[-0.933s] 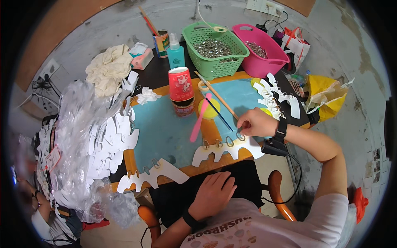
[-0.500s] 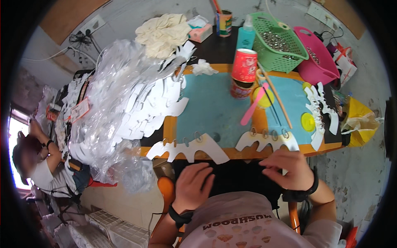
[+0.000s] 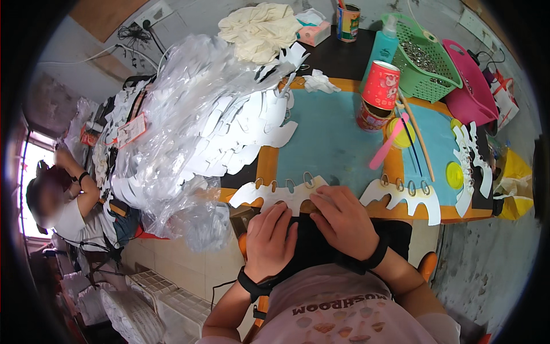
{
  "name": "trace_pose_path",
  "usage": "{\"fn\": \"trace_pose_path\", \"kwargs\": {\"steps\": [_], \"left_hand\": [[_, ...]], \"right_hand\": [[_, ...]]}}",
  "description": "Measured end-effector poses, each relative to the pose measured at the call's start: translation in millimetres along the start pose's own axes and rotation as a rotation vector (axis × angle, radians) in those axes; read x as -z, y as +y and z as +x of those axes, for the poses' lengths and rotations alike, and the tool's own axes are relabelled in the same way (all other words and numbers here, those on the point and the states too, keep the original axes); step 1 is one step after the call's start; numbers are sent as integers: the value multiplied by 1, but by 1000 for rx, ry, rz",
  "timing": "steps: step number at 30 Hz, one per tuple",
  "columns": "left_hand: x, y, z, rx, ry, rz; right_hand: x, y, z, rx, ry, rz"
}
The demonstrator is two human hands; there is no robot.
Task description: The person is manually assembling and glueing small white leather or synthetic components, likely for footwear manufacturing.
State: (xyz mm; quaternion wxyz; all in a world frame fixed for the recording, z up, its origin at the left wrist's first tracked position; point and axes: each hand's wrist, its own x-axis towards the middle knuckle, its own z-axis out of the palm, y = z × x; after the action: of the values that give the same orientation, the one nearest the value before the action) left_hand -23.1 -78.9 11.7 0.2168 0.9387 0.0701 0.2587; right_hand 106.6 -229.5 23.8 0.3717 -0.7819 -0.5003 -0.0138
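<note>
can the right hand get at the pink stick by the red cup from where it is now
Probably yes. The right hand rests at the table's near edge, and the pink stick lies in the open on the blue mat beyond it, with only a flat white card cutout lying between them.

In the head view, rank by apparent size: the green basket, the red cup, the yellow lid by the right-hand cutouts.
1. green basket
2. red cup
3. yellow lid
Fisheye bending near the rim makes true sizes unsure, but the apparent order is plain.

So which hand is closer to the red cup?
The right hand. It rests at the near table edge, below the red cup, touching a white cutout. The left hand sits lower and further left, so farther from the cup.
</note>
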Motion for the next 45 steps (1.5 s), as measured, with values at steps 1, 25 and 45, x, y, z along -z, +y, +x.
{"fn": "trace_pose_path", "kwargs": {"steps": [1, 25, 45], "left_hand": [[0, -4, -1, 6, -1, 7], [-20, -15, 3, -44, -126, 82], [-9, -10, 1, -94, -1, -38]], "right_hand": [[-2, -1, 2, 11, 13, 4], [-13, -3, 12, 31, -57, -12], [186, 141, 25, 523, -570, -815]]}}
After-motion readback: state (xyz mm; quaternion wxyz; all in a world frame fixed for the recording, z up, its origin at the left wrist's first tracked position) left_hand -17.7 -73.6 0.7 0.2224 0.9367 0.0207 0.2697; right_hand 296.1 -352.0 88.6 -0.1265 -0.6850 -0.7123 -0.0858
